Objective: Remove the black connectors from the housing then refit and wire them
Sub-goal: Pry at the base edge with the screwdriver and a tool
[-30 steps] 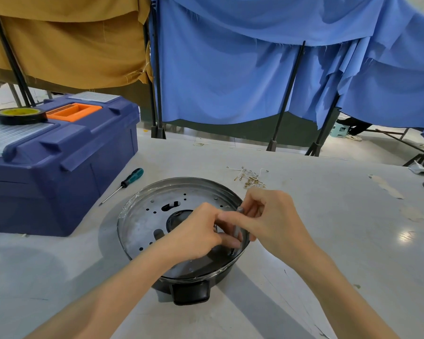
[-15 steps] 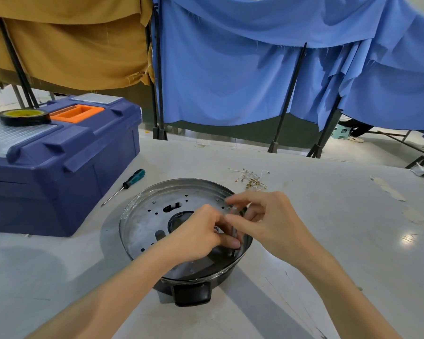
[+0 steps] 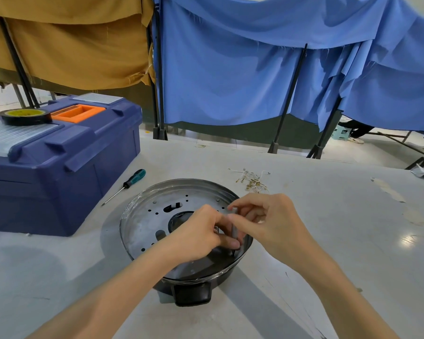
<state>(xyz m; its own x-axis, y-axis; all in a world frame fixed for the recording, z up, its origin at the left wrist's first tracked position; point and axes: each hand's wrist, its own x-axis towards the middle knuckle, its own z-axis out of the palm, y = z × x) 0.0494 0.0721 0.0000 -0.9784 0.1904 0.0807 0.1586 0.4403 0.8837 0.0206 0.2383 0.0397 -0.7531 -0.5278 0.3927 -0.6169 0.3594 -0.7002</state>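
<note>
The round metal housing (image 3: 147,216) lies on the table with its perforated plate facing up and a black handle (image 3: 192,293) at the near side. My left hand (image 3: 196,233) reaches into its right part, fingers curled down over a small part that they hide. My right hand (image 3: 272,221) pinches the top of a thin grey tool (image 3: 234,231) that stands almost upright. The tool's tip meets the housing's inner right edge, just beside my left thumb. No black connector shows.
A blue toolbox (image 3: 59,167) with a tape roll (image 3: 25,116) on its lid stands at the left. A green-handled screwdriver (image 3: 130,181) lies between toolbox and housing. Small wire bits (image 3: 252,179) lie behind the housing. Cloth screens on stands close off the back.
My right fingers have shifted round the top of the thin tool, and the hand sits slightly lower. My left hand stays in place inside the housing.
</note>
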